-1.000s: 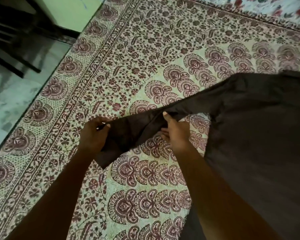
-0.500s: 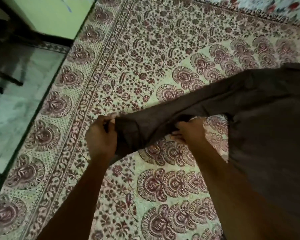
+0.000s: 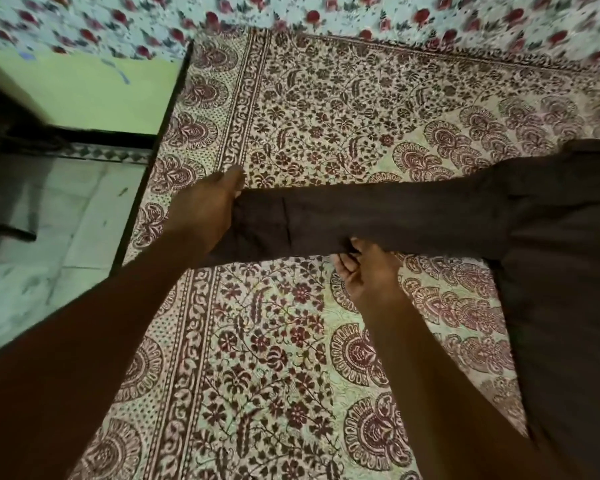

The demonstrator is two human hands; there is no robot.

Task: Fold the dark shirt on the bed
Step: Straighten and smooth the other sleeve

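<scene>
The dark brown shirt (image 3: 565, 278) lies on the patterned bedspread (image 3: 326, 109), its body at the right edge of the view. One long sleeve (image 3: 395, 216) is stretched out flat to the left. My left hand (image 3: 205, 213) grips the cuff end of that sleeve near the bed's left border. My right hand (image 3: 367, 271) pinches the sleeve's lower edge at mid-length, fingers curled under the cloth. The far side of the shirt runs out of frame to the right.
The bed's left edge (image 3: 146, 188) drops to a pale tiled floor (image 3: 49, 244). A green wall (image 3: 94, 95) and dark furniture legs (image 3: 0, 233) stand beyond it. A second floral sheet (image 3: 291, 12) covers the head of the bed.
The sleeve was bunched and lifted between my hands; it is now pulled straight and laid flat. My left hand has moved out left with the cuff. The camera has tilted up.
</scene>
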